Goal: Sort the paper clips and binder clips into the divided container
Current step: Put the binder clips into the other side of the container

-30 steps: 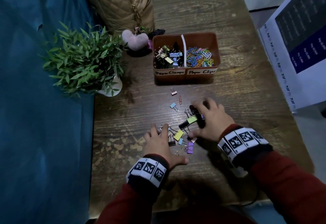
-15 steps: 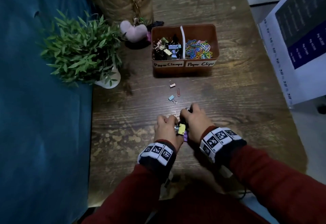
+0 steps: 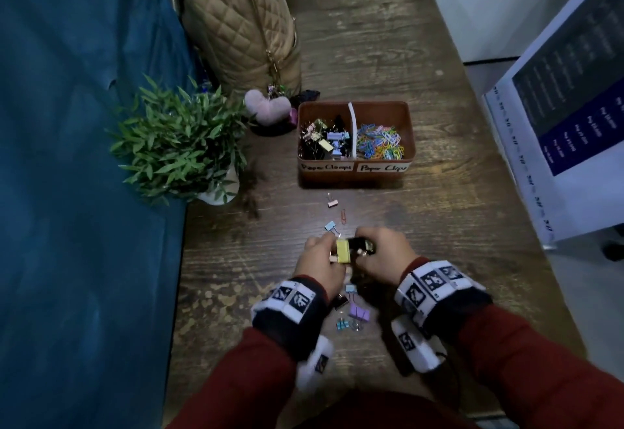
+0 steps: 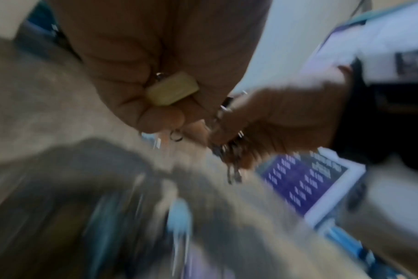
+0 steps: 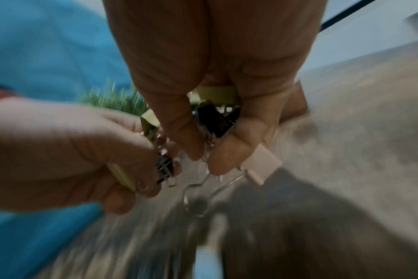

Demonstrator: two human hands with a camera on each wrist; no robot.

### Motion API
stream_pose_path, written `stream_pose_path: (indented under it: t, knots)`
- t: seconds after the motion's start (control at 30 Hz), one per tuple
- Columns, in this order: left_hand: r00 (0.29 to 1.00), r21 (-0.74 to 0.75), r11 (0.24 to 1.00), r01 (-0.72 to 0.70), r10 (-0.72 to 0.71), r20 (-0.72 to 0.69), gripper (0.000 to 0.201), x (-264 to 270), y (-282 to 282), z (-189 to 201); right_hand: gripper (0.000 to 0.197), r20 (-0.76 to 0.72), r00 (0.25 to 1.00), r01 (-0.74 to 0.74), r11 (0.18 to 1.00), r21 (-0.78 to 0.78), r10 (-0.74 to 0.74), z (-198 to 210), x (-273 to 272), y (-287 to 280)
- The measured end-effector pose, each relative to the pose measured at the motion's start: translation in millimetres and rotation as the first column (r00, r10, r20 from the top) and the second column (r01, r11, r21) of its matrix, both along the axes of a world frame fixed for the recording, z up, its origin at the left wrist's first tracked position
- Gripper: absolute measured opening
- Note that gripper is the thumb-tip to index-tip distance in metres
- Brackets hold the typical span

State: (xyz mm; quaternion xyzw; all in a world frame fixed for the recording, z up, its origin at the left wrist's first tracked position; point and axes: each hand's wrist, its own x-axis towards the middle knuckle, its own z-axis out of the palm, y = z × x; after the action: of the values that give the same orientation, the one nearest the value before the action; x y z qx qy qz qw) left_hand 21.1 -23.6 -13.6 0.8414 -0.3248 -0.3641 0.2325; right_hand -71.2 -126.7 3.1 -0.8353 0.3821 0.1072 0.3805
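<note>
Brown divided container [image 3: 354, 174] on the wooden counter [image 3: 439, 226]: left compartment, labelled "Paper Clamps", heaped with black and pastel binder clips [image 3: 322, 140]; right compartment, labelled "Paper Clips", filled with coloured paper clips [image 3: 380, 143]. Nearer than the container, close side by side and lifted off the counter: left hand [image 3: 322, 265] curled round a yellow binder clip [image 3: 343, 250], right hand [image 3: 385, 254] curled round black binder clips [image 3: 361, 244] and, in the right wrist view, a pale pink clip [image 5: 263, 166]. Loose small clips [image 3: 353, 313] on the counter below the wrists, and a few more [image 3: 332, 204] between hands and container.
</note>
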Motion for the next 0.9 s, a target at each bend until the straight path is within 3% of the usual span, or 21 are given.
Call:
stream_pose_path:
  t: [0.13, 0.3, 0.43, 0.5, 0.57, 0.63, 0.7, 0.77, 0.83, 0.9]
  knots:
    - [0.998, -0.105, 0.993, -0.05, 0.053, 0.03, 0.032, 45.0, -43.9, 39.6, 0.024, 0.125, 0.972, 0.177, 0.967, 0.181, -0.201, 36.7, 25.4, -43.9]
    - [0.978, -0.264, 0.943, -0.202, 0.21, 0.005, 0.031, 98.9, -114.9, 72.9, 0.029, 0.291, 0.856, 0.336, 0.887, 0.318, -0.428, 70.3, 78.3, -88.8]
    - [0.946, -0.223, 0.92, -0.324, 0.307, -0.107, 0.039, 121.1, -144.4, 74.8, 0.027, 0.353, 0.796, 0.386, 0.862, 0.329, -0.491, 80.2, 117.1, -105.6]
    - [0.917, -0.209, 0.899, -0.385, 0.348, -0.195, 0.034, 122.8, -140.5, 69.8, 0.03, 0.332, 0.811, 0.394, 0.869, 0.3, -0.482, 79.0, 132.5, -108.7]
    - [0.919, -0.204, 0.898, -0.39, 0.363, -0.157, 0.037, 123.3, -126.1, 64.5, 0.035, 0.283, 0.851, 0.358, 0.883, 0.304, -0.443, 77.3, 141.9, -109.0]
    - [0.948, -0.221, 0.924, -0.312, 0.319, -0.005, 0.04, 122.0, -105.1, 57.4, 0.049, 0.258, 0.894, 0.298, 0.917, 0.266, -0.366, 73.0, 143.6, -112.1]
    - [0.953, -0.257, 0.928, -0.27, 0.295, 0.064, 0.033, 112.5, -78.3, 51.6, 0.05, 0.288, 0.923, 0.251, 0.966, 0.057, -0.256, 72.7, 135.4, -110.3]
    - [0.967, -0.209, 0.957, -0.202, 0.229, 0.114, 0.023, 92.8, -47.0, 44.3, 0.037, 0.349, 0.934, 0.162, 0.964, -0.209, -0.081, 68.5, 119.0, -98.2]
    - [0.984, -0.123, 0.986, -0.109, 0.124, 0.124, 0.019, 68.1, -15.7, 36.0, 0.031, 0.3, 0.933, -0.082, 0.931, -0.355, 0.197, 54.1, 100.7, -78.8]
    - [0.992, -0.02, 0.999, -0.051, 0.053, 0.115, 0.014, 46.6, 11.6, 22.9, 0.034, 0.102, 0.887, -0.397, 0.857, -0.328, 0.45, 29.6, 87.9, -61.7]
